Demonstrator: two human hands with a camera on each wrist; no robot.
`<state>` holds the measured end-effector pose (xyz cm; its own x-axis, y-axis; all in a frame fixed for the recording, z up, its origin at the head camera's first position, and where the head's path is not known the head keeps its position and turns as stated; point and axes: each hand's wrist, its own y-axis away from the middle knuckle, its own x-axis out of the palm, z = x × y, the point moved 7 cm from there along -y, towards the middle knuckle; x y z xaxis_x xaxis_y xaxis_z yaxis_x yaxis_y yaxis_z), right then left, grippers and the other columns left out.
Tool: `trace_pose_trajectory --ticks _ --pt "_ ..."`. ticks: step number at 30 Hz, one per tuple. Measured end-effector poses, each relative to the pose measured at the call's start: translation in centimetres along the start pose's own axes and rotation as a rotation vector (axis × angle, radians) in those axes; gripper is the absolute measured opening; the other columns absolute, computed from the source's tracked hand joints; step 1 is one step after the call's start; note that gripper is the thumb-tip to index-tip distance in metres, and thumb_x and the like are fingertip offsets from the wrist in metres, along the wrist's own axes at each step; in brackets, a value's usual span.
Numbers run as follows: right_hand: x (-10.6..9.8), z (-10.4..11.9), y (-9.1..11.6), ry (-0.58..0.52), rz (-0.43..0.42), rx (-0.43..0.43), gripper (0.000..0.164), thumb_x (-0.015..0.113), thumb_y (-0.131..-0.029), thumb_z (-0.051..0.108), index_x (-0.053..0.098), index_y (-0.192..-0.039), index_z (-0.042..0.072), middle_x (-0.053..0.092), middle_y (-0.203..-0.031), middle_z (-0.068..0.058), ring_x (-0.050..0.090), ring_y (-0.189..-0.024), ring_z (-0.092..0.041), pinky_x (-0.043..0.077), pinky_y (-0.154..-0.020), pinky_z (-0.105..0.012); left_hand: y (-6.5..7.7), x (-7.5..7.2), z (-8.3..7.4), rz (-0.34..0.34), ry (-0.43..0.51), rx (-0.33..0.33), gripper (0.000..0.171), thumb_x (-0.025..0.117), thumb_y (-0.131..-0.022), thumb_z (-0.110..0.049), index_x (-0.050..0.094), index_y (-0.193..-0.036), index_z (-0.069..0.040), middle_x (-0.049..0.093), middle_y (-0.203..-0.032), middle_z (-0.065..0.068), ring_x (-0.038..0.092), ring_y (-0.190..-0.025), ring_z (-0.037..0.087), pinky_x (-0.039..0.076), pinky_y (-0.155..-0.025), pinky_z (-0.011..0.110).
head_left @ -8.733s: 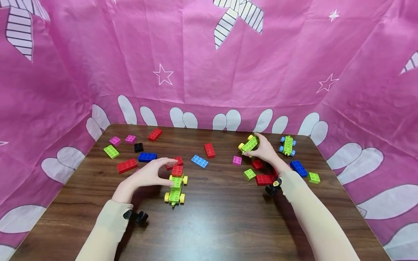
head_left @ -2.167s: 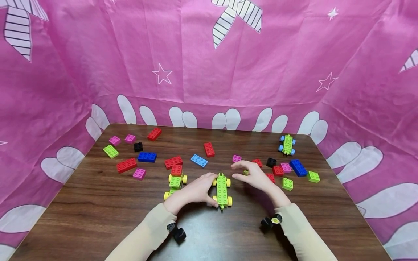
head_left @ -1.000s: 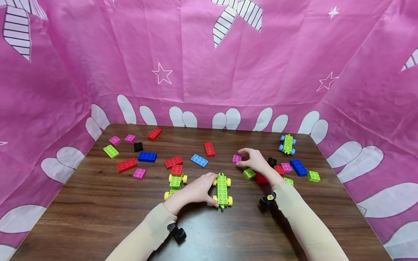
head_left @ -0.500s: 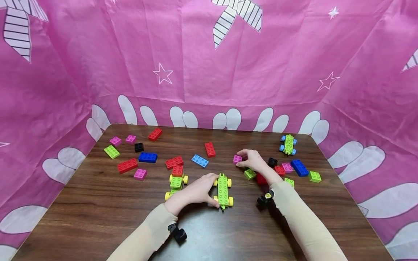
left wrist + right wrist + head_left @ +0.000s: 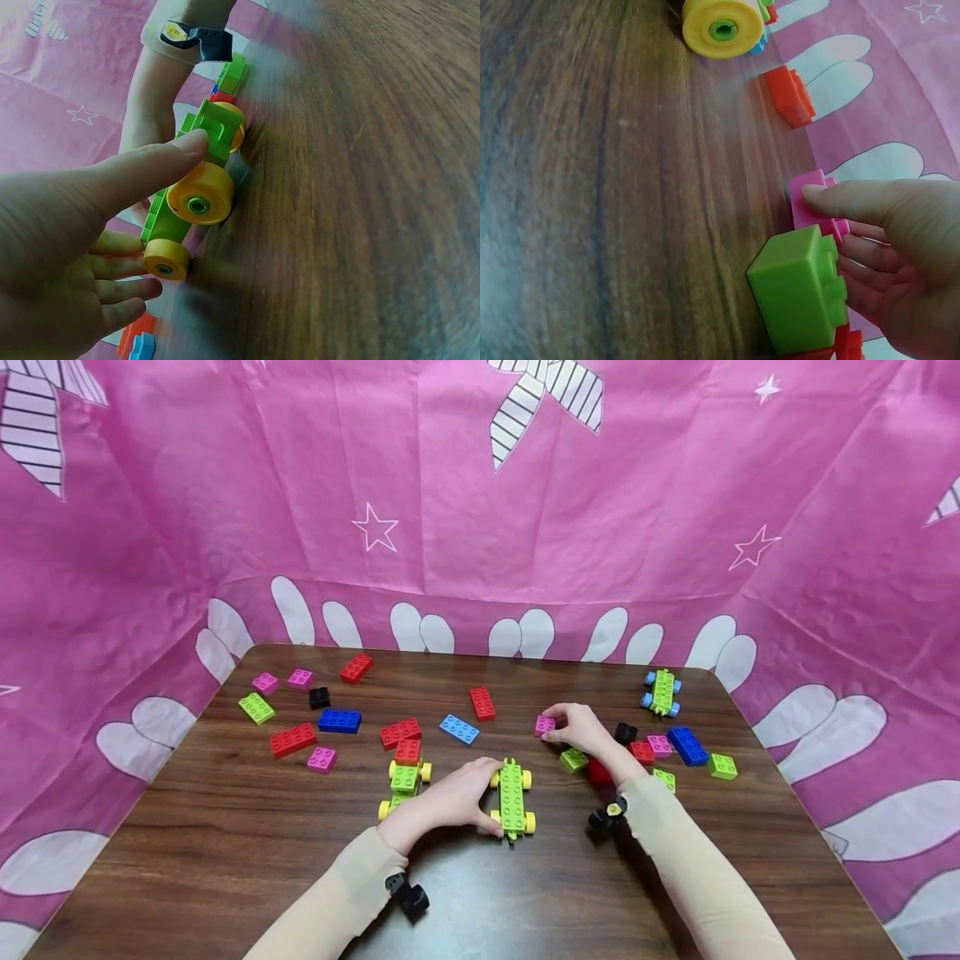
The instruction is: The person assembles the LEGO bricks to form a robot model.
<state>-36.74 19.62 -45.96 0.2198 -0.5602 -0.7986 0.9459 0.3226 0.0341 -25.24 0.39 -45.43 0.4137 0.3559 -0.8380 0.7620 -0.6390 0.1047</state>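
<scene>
Steadying the yellow-wheeled green base (image 5: 512, 799), my left grip (image 5: 450, 797) holds it lengthwise, thumb at its near end and forefinger at its far end, probably because a thing on wheels would otherwise roll across the worktop (image 5: 225, 843). The other fingers reach out straight rather than wrap round, so I judge the hold light. Coming at it from the side leaves the whole row of studs uncovered and facing up.

My right grip (image 5: 585, 732) pinches the pink brick (image 5: 545, 725) between thumb and fingers, by its sides, which leaves its studs free as well. I cannot tell whether its underside touches the worktop. The lime brick (image 5: 573, 760) lies just nearer to me, under my hand, which likely explains the fingertip hold.

Left of the base stands the second wheeled car (image 5: 402, 797), partly hidden by my left wrist, with a red brick (image 5: 408, 752) at its far end. The blue-wheeled base (image 5: 663, 693) stands well apart near the far right corner, clear of both my forearms.
</scene>
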Motion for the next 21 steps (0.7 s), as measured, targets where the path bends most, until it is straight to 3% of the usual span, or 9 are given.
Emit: trace_pose_trajectory --ticks 7,13,21 --pt "-0.4 0.8 0.6 -0.008 -0.033 -0.007 0.040 0.075 -0.082 0.017 0.065 -0.117 0.001 0.067 -0.113 -0.018 0.061 -0.104 -0.030 0.049 -0.090 -0.047 0.0 0.0 0.0 0.002 0.002 0.001 0.097 0.085 -0.070 -0.041 0.038 -0.144 0.001 0.042 -0.145 0.014 0.040 -0.135 0.026 0.035 -0.111 0.039" --pt "-1.0 2.6 2.0 -0.045 -0.076 -0.012 0.040 0.076 -0.082 0.018 0.065 -0.118 0.003 0.066 -0.115 -0.017 0.060 -0.107 -0.031 0.049 -0.092 -0.048 0.0 -0.1 -0.1 0.005 0.004 0.004 0.097 0.085 -0.070 -0.041 0.037 -0.144 0.001 0.043 -0.145 0.014 0.040 -0.135 0.026 0.034 -0.111 0.039" --pt "-1.3 5.5 3.9 -0.103 -0.121 -0.083 0.038 0.078 -0.080 0.018 0.067 -0.115 0.006 0.068 -0.111 -0.013 0.062 -0.105 -0.029 0.050 -0.090 -0.047 0.0 -0.1 0.0 0.006 0.000 0.000 0.098 0.085 -0.070 -0.042 0.037 -0.144 0.001 0.042 -0.145 0.014 0.040 -0.135 0.027 0.034 -0.111 0.040"
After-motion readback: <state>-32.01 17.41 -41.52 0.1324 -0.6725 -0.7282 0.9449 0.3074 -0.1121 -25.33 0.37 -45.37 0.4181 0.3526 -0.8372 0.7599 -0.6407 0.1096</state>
